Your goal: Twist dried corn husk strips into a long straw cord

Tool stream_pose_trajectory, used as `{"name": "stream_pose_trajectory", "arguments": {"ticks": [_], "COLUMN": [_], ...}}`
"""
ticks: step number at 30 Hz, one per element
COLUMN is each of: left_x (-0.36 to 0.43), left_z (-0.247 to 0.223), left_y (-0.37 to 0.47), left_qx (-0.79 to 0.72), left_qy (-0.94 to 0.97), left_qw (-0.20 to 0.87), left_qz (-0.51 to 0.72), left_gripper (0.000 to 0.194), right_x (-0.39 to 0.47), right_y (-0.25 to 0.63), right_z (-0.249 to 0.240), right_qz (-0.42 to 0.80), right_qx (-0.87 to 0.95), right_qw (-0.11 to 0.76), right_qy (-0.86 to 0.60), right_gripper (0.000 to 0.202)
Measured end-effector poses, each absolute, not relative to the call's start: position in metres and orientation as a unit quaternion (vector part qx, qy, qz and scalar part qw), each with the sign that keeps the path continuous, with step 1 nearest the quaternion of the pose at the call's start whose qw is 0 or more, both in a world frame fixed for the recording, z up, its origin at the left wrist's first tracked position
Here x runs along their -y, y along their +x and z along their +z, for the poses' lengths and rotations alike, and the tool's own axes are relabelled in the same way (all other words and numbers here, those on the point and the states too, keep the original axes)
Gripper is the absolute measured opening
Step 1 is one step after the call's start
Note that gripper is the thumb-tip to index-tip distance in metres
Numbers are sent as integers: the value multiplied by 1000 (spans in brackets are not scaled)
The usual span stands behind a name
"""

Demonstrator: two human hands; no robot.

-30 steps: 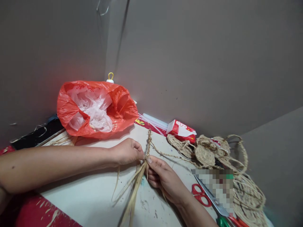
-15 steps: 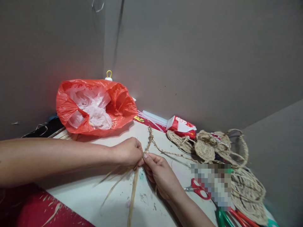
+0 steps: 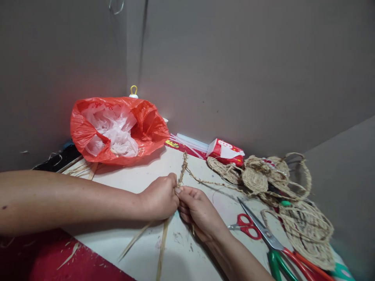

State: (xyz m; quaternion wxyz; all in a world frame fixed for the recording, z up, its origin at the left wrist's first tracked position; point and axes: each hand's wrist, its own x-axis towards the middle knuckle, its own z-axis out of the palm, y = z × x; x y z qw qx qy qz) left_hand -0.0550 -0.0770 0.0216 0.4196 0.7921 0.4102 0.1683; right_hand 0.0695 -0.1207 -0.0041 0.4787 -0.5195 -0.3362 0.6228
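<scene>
My left hand is closed in a fist around straw-coloured fibre strands, whose loose ends hang below it onto the table. Right against it, my right hand pinches the lower end of a braided straw cord between thumb and fingers. The cord rises away from both hands and bends at its top. From there a thinner twisted cord runs right toward a heap of woven straw pieces. The exact crossing of the strands is hidden by my fingers.
A red plastic bag with white plastic inside stands at the back left. A red tissue pack lies near the wall. Small red-handled scissors and large scissors lie right of my right arm. Red cloth covers the front left.
My left hand has turned and closed tighter beside the right hand, hiding more of the strands. My right hand stays pinched in nearly the same place.
</scene>
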Motion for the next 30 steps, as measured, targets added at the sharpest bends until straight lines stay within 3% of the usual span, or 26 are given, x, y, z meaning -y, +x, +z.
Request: {"name": "stream_pose_trajectory", "arguments": {"ticks": [4,8,10,13,15,21,26,30], "left_x": [71,55,51,49,49,40,34,30], "left_z": [39,49,42,28,22,18,13,13], "left_y": [-63,-67,-65,-59,-57,-57,-56,-55], "left_qx": [-401,-389,-385,-372,-351,-303,-289,-286], "left_qy": [803,819,790,673,634,641,749,741], "left_qw": [424,366,436,636,689,704,593,605], "left_qz": [120,210,195,64,28,45,52,51], "left_gripper": [11,23,28,11,14,13,20,22], "right_x": [121,121,120,120,119,118,118,118], "right_y": [72,75,76,79,82,95,99,100], "right_z": [-4,-2,0,1,2,3,1,-2], "right_qz": [623,624,622,616,620,646,650,638], "right_qx": [339,356,365,381,393,403,426,436], "right_qw": [478,470,466,447,421,363,337,336], "right_qy": [-518,-513,-513,-525,-533,-537,-532,-538], "right_gripper": [41,43,43,41,41,40,37,36]}}
